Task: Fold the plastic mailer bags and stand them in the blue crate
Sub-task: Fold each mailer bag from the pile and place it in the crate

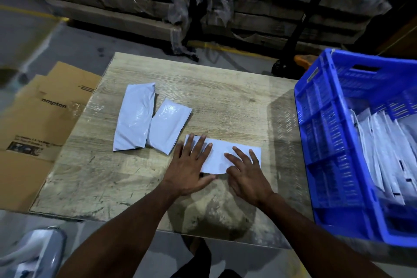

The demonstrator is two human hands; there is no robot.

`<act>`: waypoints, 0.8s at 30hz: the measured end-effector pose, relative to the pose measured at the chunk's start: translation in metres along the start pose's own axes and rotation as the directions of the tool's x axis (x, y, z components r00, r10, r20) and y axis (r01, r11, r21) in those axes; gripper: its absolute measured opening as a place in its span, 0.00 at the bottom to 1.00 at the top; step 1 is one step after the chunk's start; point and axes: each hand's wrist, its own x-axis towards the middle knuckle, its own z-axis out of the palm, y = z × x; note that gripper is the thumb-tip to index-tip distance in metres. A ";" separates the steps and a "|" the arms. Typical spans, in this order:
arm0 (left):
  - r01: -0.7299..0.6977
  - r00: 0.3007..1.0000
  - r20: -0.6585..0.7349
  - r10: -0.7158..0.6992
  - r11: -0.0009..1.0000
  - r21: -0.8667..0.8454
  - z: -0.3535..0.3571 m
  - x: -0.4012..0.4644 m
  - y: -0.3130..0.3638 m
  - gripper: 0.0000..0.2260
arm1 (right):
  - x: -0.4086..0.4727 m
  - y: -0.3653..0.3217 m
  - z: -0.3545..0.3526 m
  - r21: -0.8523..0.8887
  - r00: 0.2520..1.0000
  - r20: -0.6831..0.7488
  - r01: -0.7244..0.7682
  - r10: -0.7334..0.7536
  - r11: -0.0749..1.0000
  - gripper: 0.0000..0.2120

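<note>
Head view: both hands flat on a white rectangular plastic mailer bag lying near the front middle of the pale wood-grain counter; left hand covers its left end, fingers spread and straight, pressing down; right hand on its right half, fingers spread, also pressing, nothing pinched; looks like the fold-and-flatten step, crease being pressed along the near edge, though whether the bag is already doubled over is hard to say; two more folded white plastic mailers lie side by side, touching, on the counter's left half, not yet crated; large blue perforated plastic crate sits at the counter's right edge, well apart from the hands, with white mailers standing and leaning inside; next move likely needs a grip on the pressed bag so the fold holds, then a carry right and an upright drop beside those in the crate; slick plastic may spring open if let go early; flattened brown cardboard box left of the counter, print partly readable only; crate cut off by right frame edge, its count unknowable; pale shiny object at bottom left blurred, unidentifiable; background stacks dim and smeared.
</note>
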 end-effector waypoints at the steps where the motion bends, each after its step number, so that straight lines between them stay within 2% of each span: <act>1: -0.041 0.999 -0.004 0.042 0.998 0.036 0.001 -0.004 -0.001 0.38 | 0.002 0.000 -0.001 0.011 1.000 0.001 -0.017 0.017 1.000 0.10; 2: -0.058 0.998 -0.002 0.058 0.996 0.061 0.003 -0.006 -0.002 0.36 | 0.003 0.001 -0.002 0.022 1.000 -0.003 -0.022 0.022 1.000 0.10; 4: -0.004 1.000 -0.005 0.005 0.999 0.049 0.006 -0.005 -0.003 0.34 | 0.001 0.001 -0.004 0.011 0.999 -0.039 0.037 -0.036 0.999 0.11; 7: 0.064 0.998 0.019 -0.065 0.998 0.005 0.007 0.003 -0.001 0.37 | -0.006 -0.008 -0.014 -0.050 0.953 -0.126 0.270 -0.275 0.961 0.15; 9: 0.043 0.998 0.042 -0.042 0.999 -0.022 0.004 0.009 0.001 0.37 | -0.009 -0.015 -0.015 -0.097 0.923 -0.121 0.354 -0.364 0.930 0.12; 12: 0.027 0.996 0.089 -0.022 0.998 -0.051 -0.001 0.014 0.003 0.31 | 0.001 -0.011 -0.010 -0.197 0.951 -0.015 0.300 -0.309 0.933 0.13; 14: 0.057 0.994 0.093 -0.051 0.996 -0.073 -0.004 0.014 0.004 0.29 | 0.013 0.000 -0.013 -0.179 0.960 0.042 0.280 -0.277 0.943 0.15; 19: 0.130 0.966 -0.173 -0.193 0.938 -0.323 0.002 0.009 0.010 0.37 | 0.030 0.030 -0.049 -0.082 0.973 0.078 0.223 -0.217 0.971 0.18; 22: 0.198 0.961 -0.142 -0.239 0.947 -0.254 0.010 0.006 0.018 0.39 | 0.027 0.046 -0.079 -0.042 0.993 0.049 0.105 -0.103 0.994 0.16; 24: 0.218 0.971 -0.070 -0.229 0.966 -0.141 0.015 0.005 0.025 0.37 | 0.025 0.054 -0.094 0.011 0.999 0.036 0.000 0.000 1.000 0.23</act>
